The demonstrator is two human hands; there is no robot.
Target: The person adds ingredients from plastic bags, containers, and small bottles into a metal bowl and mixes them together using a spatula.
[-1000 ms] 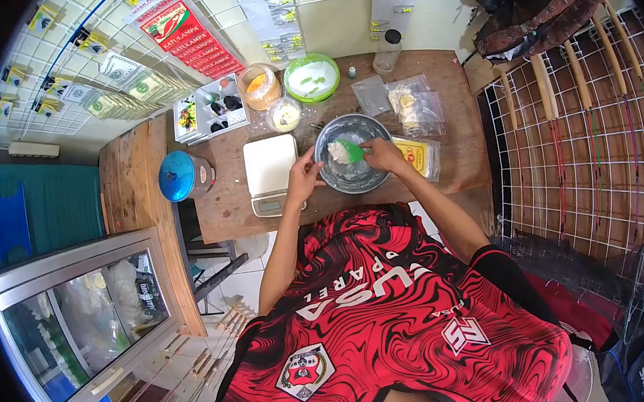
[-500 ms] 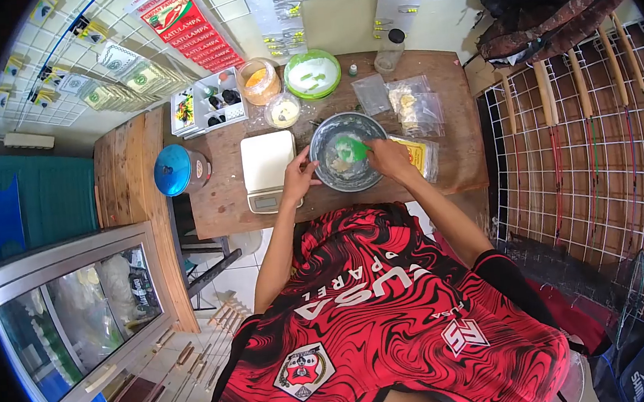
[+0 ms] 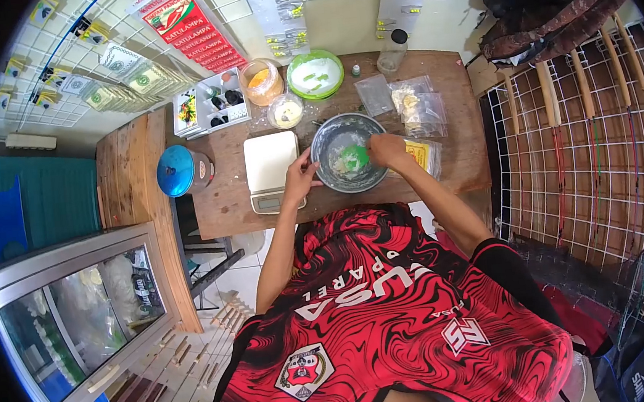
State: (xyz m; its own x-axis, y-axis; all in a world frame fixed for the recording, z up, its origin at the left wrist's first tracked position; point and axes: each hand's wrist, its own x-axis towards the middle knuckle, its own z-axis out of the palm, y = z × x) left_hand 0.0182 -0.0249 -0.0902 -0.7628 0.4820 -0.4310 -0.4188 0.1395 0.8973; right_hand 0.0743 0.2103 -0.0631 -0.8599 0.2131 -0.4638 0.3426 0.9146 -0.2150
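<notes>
A dark grey bowl (image 3: 323,128) stands on the wooden table, with pale powdery mix (image 3: 343,161) smeared over its bottom and inner wall. My left hand (image 3: 302,178) grips the bowl's left rim, thumb on the rim side and fingers around the outside. Over the right rim, my right hand (image 3: 388,151) is closed on a green spatula (image 3: 353,157), whose blade lies in the mix; its handle is hidden by the fingers. Just left of the bowl is a white kitchen scale (image 3: 271,163).
Behind the bowl stand a small tub of pale powder (image 3: 286,112), an orange-filled jar (image 3: 262,82) and a green bowl of white powder (image 3: 315,74). Plastic bags (image 3: 419,107) and a yellow packet (image 3: 419,154) lie to the right. A blue-lidded container (image 3: 175,166) stands left.
The green spatula has shifted a little lower within the bowl, and my right hand has turned slightly with it. My left hand keeps its grip on the rim.
</notes>
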